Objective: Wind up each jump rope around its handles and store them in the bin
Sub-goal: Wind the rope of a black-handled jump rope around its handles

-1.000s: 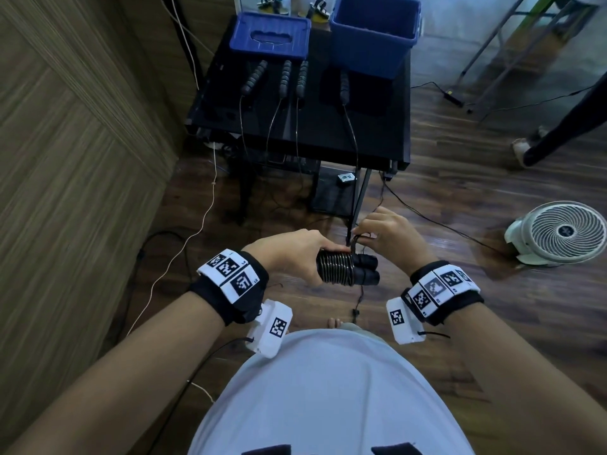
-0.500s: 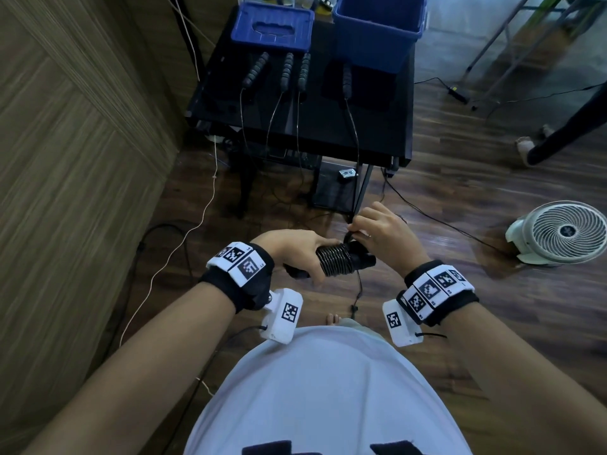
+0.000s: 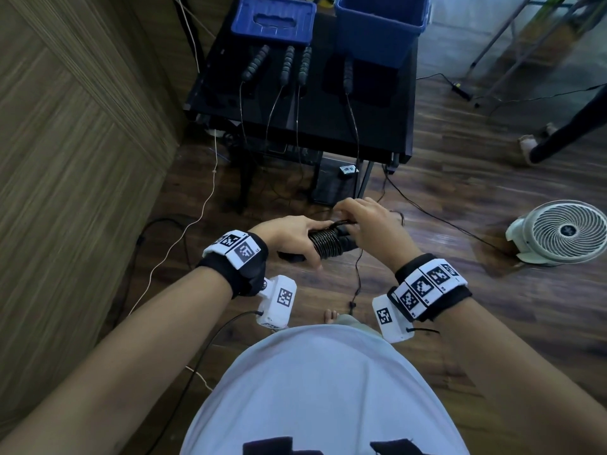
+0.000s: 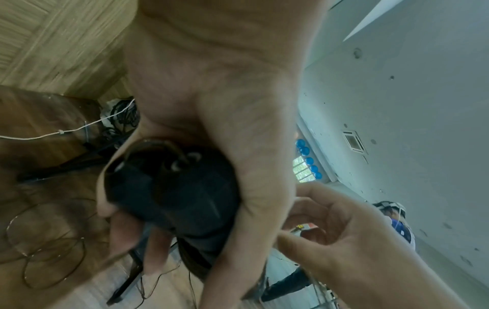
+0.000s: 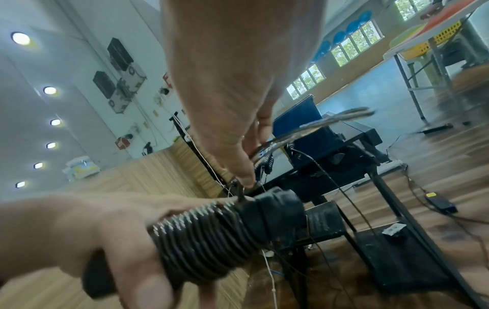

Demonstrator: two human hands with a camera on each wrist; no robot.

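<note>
The left hand point(image 3: 289, 236) is wrapped round a pair of black handles point(image 5: 272, 211) held side by side, fingers curled underneath, thumb on top. The cord point(image 3: 325, 246) is coiled tightly around the handles in close turns, just beyond the left fingers. The right hand point(image 3: 368, 224) is over the far end of the bundle, fingertips pinching a loose stretch of cord against it. All of this is held in the air in front of the person's waist, above the wooden floor point(image 3: 460, 198).

The right wrist view shows what the head view cannot: the separate shiny turns of the coil, and a blurred loop of cord sticking out past the right fingers. The left wrist view looks at the butt ends of the two handles inside the palm, and shows slack cord lying in loops on the floor below. In the head view a thin strand hangs from the bundle down toward the floor.

Farther off stands the black worktop point(image 3: 377, 126). Four more handles point(image 3: 287, 65) lie on it in a row, their cords trailing over the near edge. Behind them sit a blue lid point(image 3: 272, 19) on the left and the open blue bin point(image 3: 377, 34) on the right. A white fan point(image 3: 558, 233) stands on the floor to the right.
</note>
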